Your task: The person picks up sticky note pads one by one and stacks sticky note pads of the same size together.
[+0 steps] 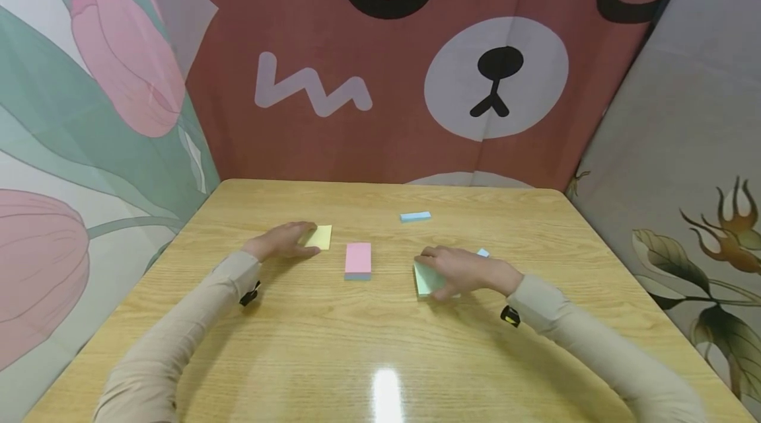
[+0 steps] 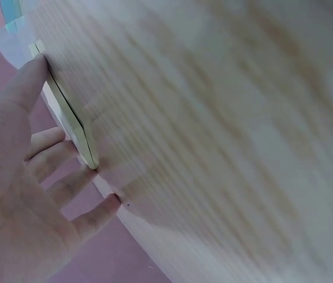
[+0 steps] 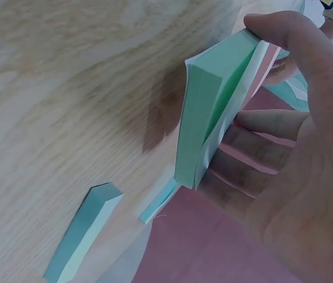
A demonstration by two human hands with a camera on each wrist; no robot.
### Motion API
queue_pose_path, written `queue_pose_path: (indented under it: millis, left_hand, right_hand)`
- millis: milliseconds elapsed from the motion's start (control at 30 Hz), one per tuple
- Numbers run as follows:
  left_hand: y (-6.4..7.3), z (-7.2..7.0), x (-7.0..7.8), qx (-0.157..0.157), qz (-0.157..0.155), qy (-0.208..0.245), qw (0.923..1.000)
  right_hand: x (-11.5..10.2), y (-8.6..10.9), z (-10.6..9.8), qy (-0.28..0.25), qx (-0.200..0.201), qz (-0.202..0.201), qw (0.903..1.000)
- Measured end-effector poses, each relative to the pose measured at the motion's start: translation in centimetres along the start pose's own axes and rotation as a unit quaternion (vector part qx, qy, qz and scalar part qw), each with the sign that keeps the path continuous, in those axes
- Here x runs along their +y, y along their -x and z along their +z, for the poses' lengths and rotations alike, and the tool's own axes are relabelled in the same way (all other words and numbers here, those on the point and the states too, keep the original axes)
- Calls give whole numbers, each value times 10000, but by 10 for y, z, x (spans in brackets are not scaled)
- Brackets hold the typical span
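Outstretched palm-down, the left grip [image 1: 289, 240] pinches a yellow pad [image 1: 323, 238], the right grip [image 1: 459, 269] a green pad [image 1: 425, 279], both pads partly hidden.

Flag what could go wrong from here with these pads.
The green pad looks parted along one edge, so it might come apart in the right hand. A blue block lies near that hand and could get knocked. The left hand grips the yellow pad by its edges; it might slip.

Wood-grain table [image 1: 333, 350] bears yellow pad [image 1: 322, 238], pink-topped stack [image 1: 358, 259], green pad [image 1: 425, 280], two light-blue blocks [image 1: 415, 217].
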State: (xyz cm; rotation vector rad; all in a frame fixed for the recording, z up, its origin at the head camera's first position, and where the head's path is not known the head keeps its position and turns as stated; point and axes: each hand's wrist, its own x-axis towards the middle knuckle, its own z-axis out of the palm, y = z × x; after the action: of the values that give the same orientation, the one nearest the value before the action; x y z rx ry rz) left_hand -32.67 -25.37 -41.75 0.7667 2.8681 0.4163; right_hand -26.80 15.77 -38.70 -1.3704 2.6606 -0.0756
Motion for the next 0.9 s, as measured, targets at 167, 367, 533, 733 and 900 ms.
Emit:
queue_pose_path:
  millis: [167,367,533,733,900]
  left_hand:
    - [1,-2,2,-11,-25,-18,10000]
    - [3,-4,6,-21,-17,32,10000]
    - [2,-6,7,45,174,103,9998]
    - [3,-7,3,127,416,124,9990]
    - [3,-7,8,16,171,96,9998]
  right_hand:
    - [0,-8,-2,63,-28,-45,10000]
    - [2,-18,-2,32,-4,-55,10000]
    - [2,-25,-3,114,142,-144,9997]
    - [0,-35,-6,-17,57,-116,9999]
    - [-2,-44,-7,-82,65,-204,9997]
